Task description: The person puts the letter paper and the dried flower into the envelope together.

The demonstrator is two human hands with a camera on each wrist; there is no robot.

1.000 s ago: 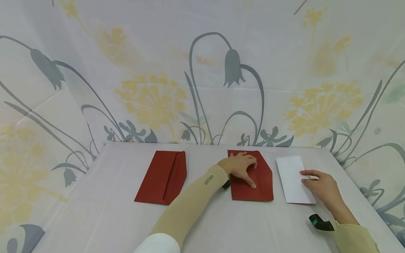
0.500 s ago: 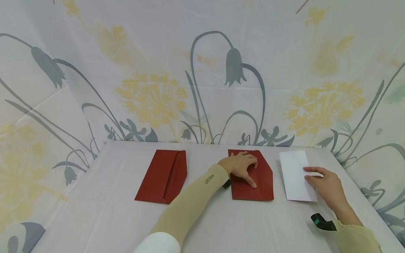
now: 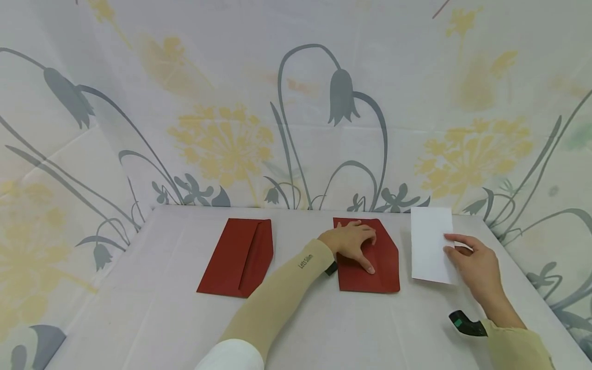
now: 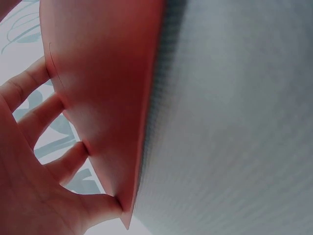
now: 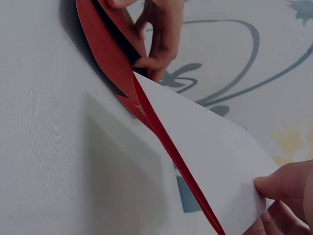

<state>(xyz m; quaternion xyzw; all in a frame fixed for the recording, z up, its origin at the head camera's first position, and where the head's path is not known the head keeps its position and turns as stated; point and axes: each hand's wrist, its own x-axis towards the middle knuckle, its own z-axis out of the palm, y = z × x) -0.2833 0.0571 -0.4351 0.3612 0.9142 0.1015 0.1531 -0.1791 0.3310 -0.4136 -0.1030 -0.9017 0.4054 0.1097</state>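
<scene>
In the head view my left hand (image 3: 349, 242) rests on a red envelope (image 3: 387, 270) on the table, fingers spread. Its fingertips press along the envelope's edge in the left wrist view. The right wrist view shows a dark gap at the envelope's mouth (image 5: 112, 29) beside those fingers. With thumb and fingers, my right hand (image 3: 478, 267) pinches the right edge of a white folded card (image 3: 430, 246). Red shows along the card's inner fold (image 5: 183, 169). The card is held tilted above the table, to the right of the envelope and apart from it in the head view.
A second red envelope (image 3: 228, 257) lies on the table to the left, partly behind my left forearm (image 3: 273, 303). The white table (image 3: 152, 277) meets a flower-printed cloth backdrop (image 3: 222, 154). A black wrist device (image 3: 467, 325) sticks out beside my right wrist.
My right hand has raised the folded card off the table and moved it slightly away from me; its far edge now overlaps the backdrop. My left hand and both envelopes stay put.
</scene>
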